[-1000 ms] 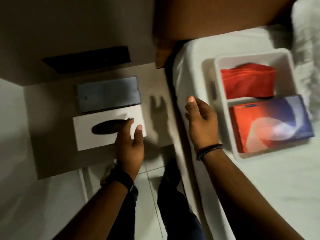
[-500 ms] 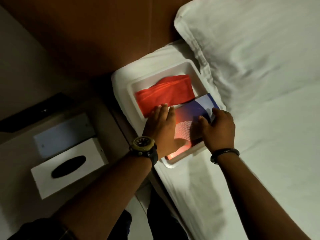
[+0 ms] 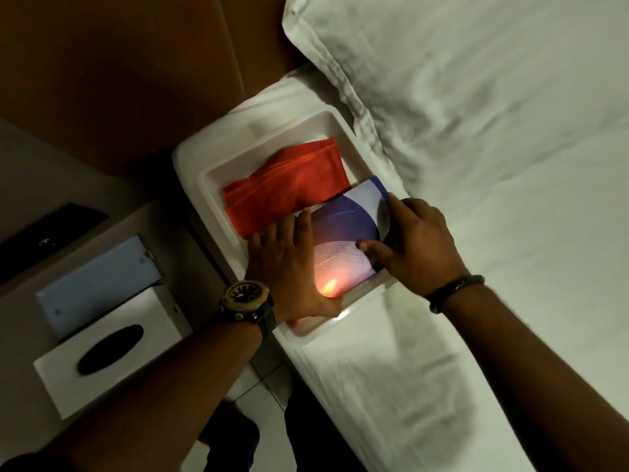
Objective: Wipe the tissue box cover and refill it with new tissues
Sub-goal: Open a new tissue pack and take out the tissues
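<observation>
Grip: both hands are on the tissue pack (image 3: 343,233), one at each end, fingers curled over its edges and closed on it.
Left hand: the left hand (image 3: 289,267) lies flat over the nearer, orange-red end of the pack, with its thumb at the lower edge. A chunky gold-and-black wristwatch (image 3: 246,296) is on this wrist.
Right hand: the right hand (image 3: 415,240) clasps the far, blue end, thumb on the top face and fingers over the far edge. A dark beaded bracelet (image 3: 456,291) circles this wrist.
Tissue pack: blue, white and orange-red wrapper with fine curved lines; it sits in the near compartment of a white tray (image 3: 204,185) on the bed (image 3: 510,301).
Writing: no brand or lettering can be read on the pack.
Red cloth: a folded red cloth (image 3: 289,185) fills the tray's far compartment, just beside the pack.
Tissue box cover: the white tissue box cover (image 3: 102,349), with a dark oval slot, stands on the bedside table (image 3: 27,185), well apart from both hands.
Pale panel: a flat pale blue panel (image 3: 98,284) lies touching the cover's far side.
Pillow: a white pillow (image 3: 459,80) lies beside the tray.
</observation>
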Demonstrator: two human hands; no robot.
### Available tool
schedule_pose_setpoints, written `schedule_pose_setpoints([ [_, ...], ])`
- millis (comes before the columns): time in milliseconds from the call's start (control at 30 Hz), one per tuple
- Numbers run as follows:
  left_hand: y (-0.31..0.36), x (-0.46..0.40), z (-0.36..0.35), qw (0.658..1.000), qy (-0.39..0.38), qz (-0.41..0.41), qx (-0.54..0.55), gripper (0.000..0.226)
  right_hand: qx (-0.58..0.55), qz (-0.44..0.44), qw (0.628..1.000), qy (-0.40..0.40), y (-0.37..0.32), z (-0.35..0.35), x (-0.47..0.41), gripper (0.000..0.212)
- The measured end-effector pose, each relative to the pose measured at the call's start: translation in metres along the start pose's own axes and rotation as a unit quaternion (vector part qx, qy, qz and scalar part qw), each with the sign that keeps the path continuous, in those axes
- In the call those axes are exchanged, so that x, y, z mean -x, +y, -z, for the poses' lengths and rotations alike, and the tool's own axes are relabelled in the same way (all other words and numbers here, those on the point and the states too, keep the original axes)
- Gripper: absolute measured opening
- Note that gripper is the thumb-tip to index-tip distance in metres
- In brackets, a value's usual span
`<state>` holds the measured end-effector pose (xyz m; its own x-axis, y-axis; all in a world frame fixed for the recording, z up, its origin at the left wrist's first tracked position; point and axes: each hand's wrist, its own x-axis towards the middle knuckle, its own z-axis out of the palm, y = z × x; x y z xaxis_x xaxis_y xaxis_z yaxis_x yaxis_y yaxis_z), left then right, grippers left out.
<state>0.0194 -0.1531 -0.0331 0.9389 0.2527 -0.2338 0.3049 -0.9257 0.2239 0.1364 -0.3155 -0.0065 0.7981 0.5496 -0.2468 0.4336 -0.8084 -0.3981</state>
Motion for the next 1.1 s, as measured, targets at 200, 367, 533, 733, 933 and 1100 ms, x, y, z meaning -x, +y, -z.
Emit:
schedule_pose_setpoints([
  [200, -0.003, 0.006, 0.032, 0.999, 0.016, -0.032, 0.037, 0.127, -0.145, -0.007, 0.988, -0.046, -0.002, 0.039, -0.006, 0.118],
  [367, -0.006, 0.004, 0.058, 0.992, 0.014, -0.125, -0.009, 0.125, -0.037, 0.064, 0.979, -0.188, -0.003, 0.055, 0.002, 0.159],
  [533, -0.002, 0.001, 0.071, 0.985, 0.016, -0.169, -0.017, 0.124, 0.049, 0.104, 0.982, -0.150, 0.001, 0.067, 0.013, 0.158],
  [733, 0.020, 0.014, 0.080, 0.979, 0.021, -0.200, -0.003, 0.120, -0.015, 0.120, 0.985, -0.124, 0.022, 0.072, 0.041, 0.151],
  [933, 0.083, 0.050, 0.061, 0.988, 0.014, -0.134, 0.074, 0.125, -0.195, -0.046, 0.970, -0.138, 0.058, 0.094, 0.085, 0.147],
  [1100, 0.132, 0.072, 0.027, 0.991, -0.017, -0.099, 0.086, 0.127, -0.204, -0.109, 0.966, -0.113, 0.091, 0.089, 0.116, 0.099],
])
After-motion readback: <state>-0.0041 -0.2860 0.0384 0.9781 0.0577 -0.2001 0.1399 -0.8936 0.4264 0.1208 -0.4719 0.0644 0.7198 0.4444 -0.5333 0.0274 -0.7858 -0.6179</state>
